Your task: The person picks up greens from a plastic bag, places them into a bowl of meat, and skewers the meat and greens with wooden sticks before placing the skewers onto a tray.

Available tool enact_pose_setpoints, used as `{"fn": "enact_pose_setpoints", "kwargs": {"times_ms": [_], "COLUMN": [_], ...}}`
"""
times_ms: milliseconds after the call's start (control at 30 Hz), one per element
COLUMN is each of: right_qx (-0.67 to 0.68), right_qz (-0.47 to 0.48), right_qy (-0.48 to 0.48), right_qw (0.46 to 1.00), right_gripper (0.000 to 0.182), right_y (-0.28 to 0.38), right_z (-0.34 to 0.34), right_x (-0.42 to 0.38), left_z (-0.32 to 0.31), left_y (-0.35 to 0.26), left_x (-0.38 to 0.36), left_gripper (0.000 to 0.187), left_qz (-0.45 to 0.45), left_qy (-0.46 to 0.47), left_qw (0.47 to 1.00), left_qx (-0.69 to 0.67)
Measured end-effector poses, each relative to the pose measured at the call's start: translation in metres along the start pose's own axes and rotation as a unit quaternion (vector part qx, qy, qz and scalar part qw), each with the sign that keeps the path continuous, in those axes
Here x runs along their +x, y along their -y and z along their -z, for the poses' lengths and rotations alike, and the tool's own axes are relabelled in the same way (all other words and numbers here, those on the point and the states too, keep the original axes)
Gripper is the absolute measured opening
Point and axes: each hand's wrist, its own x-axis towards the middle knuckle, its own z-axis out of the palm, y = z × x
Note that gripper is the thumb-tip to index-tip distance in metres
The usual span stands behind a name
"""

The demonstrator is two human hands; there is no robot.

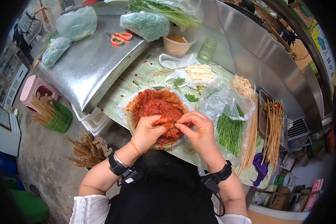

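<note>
Both hands meet over the near right part of a round bowl [184, 98] filled with red, sauce-coated food [158, 108]. My left hand [149, 130] pinches a small red-coated piece [168, 125] between thumb and fingers. The thumb and index finger of my right hand [197, 128] close on a tiny green bit [174, 122] at that piece. Right of the bowl, a clear plastic bag [216, 102] holds thin green stalks [229, 132]. Green leaves [191, 98] lie just beyond the bowl's right rim.
Skewered white strips [199, 72], a green jar [207, 50] and a tub [178, 45] stand behind. Wooden skewers [273, 138] lie right, near a purple object [260, 168]. Orange scissors [119, 38] rest on the metal surface [89, 63]. Two people are in the far left background.
</note>
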Motion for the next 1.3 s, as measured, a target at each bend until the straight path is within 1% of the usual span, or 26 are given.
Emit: {"fn": "enact_pose_setpoints", "kwargs": {"times_ms": [33, 67, 100, 133, 200, 267, 300, 367, 400, 433, 467, 500, 567, 600, 667, 700, 767, 900, 967, 1033, 1067, 1133, 1167, 1233, 1267, 1300], "right_qx": [-0.003, -0.01, -0.02, -0.014, -0.04, 0.015, 0.001, -0.222, -0.228, -0.378, -0.515, -0.516, -0.463, -0.462, -0.413, -0.412, -0.296, -0.294, -0.374, -0.134, -0.014, 0.128, 0.137, 0.204, 0.223, 0.24], "right_qz": [0.008, 0.014, 0.01, -0.022, -0.06, -0.187, -0.19, -0.255, -0.255, -0.291, -0.321, -0.321, -0.445, -0.446, -0.461, -0.461, -0.48, -0.464, -0.358, -0.349, -0.322, -0.255, -0.255, -0.186, -0.188, -0.161], "right_qy": [-0.02, -0.044, -0.052, -0.077, -0.129, -0.219, -0.235, -0.238, -0.246, -0.199, -0.145, -0.149, -0.084, -0.086, -0.085, -0.085, -0.148, -0.165, -0.171, -0.23, -0.264, -0.302, -0.288, -0.342, -0.319, -0.336], "right_qw": [1.0, 0.999, 0.998, 0.997, 0.989, 0.958, 0.953, 0.91, 0.907, 0.856, 0.782, 0.78, 0.762, 0.762, 0.781, 0.781, 0.813, 0.819, 0.838, 0.898, 0.909, 0.91, 0.913, 0.898, 0.902, 0.896], "right_gripper": [0.01, 0.01, 0.01, 0.01, 0.011, 0.01, 0.01, 0.017, 0.017, 0.021, 0.025, 0.025, 0.03, 0.03, 0.02, 0.02, 0.017, 0.018, 0.018, 0.017, 0.013, 0.014, 0.014, 0.016, 0.016, 0.016], "right_y": [0.001, 0.001, 0.0, -0.002, -0.012, -0.041, -0.058, -0.094, -0.108, -0.121, -0.133, -0.145, -0.156, -0.153, -0.144, -0.15, -0.156, -0.141, -0.144, -0.089, -0.054, -0.028, -0.019, -0.011, -0.009, -0.009], "right_z": [-0.001, 0.001, 0.008, 0.021, 0.062, 0.112, 0.14, 0.19, 0.205, 0.218, 0.228, 0.235, 0.243, 0.246, 0.25, 0.253, 0.261, 0.265, 0.278, 0.272, 0.261, 0.244, 0.229, 0.185, 0.163, 0.139], "right_x": [-0.002, -0.003, -0.006, -0.01, -0.023, -0.036, -0.044, -0.061, -0.069, -0.075, -0.08, -0.082, -0.081, -0.079, -0.076, -0.079, -0.084, -0.087, -0.093, -0.081, -0.075, -0.072, -0.07, -0.066, -0.063, -0.062], "left_z": [-0.001, -0.001, -0.001, -0.002, 0.0, -0.002, -0.004, -0.004, -0.004, -0.001, -0.002, -0.001, 0.0, 0.0, -0.002, -0.003, -0.006, -0.004, -0.001, 0.001, 0.001, 0.0, -0.003, -0.003, -0.007, -0.009], "left_y": [0.002, 0.002, 0.003, 0.004, 0.005, 0.008, 0.01, 0.013, 0.015, 0.018, 0.017, 0.02, 0.022, 0.022, 0.018, 0.016, 0.015, 0.016, 0.018, 0.021, 0.022, 0.02, 0.015, 0.017, 0.012, 0.012], "left_x": [0.0, 0.001, 0.001, 0.003, 0.007, 0.009, 0.01, 0.01, 0.011, 0.011, 0.011, 0.011, 0.01, 0.01, 0.01, 0.01, 0.011, 0.011, 0.01, 0.012, 0.012, 0.015, 0.015, 0.018, 0.019, 0.018], "left_gripper": [0.022, 0.022, 0.022, 0.022, 0.023, 0.022, 0.021, 0.018, 0.017, 0.016, 0.016, 0.016, 0.017, 0.017, 0.017, 0.017, 0.017, 0.018, 0.018, 0.019, 0.019, 0.022, 0.023, 0.019, 0.016, 0.016], "left_qz": [-0.02, -0.02, -0.018, -0.017, -0.003, 0.001, -0.003, -0.001, 0.0, -0.005, 0.004, 0.002, -0.001, -0.001, 0.0, -0.005, -0.01, -0.007, -0.01, 0.003, 0.004, 0.003, 0.011, -0.021, -0.005, -0.015], "left_qy": [-0.018, -0.011, -0.041, -0.063, -0.061, -0.071, -0.079, -0.092, -0.093, -0.093, -0.094, -0.098, -0.1, -0.103, -0.106, -0.111, -0.115, -0.12, -0.115, -0.123, -0.128, -0.143, -0.143, -0.132, -0.153, -0.139], "left_qw": [0.999, 0.999, 0.997, 0.994, 0.997, 0.997, 0.997, 0.996, 0.996, 0.996, 0.996, 0.995, 0.995, 0.995, 0.994, 0.994, 0.993, 0.993, 0.993, 0.992, 0.992, 0.986, 0.98, 0.965, 0.957, 0.947], "left_qx": [0.038, 0.035, 0.062, 0.085, 0.053, 0.026, 0.011, -0.008, -0.014, -0.005, -0.009, -0.009, -0.006, -0.004, 0.0, 0.009, 0.017, 0.007, 0.004, -0.001, 0.001, -0.085, -0.141, -0.227, -0.247, -0.289]}}
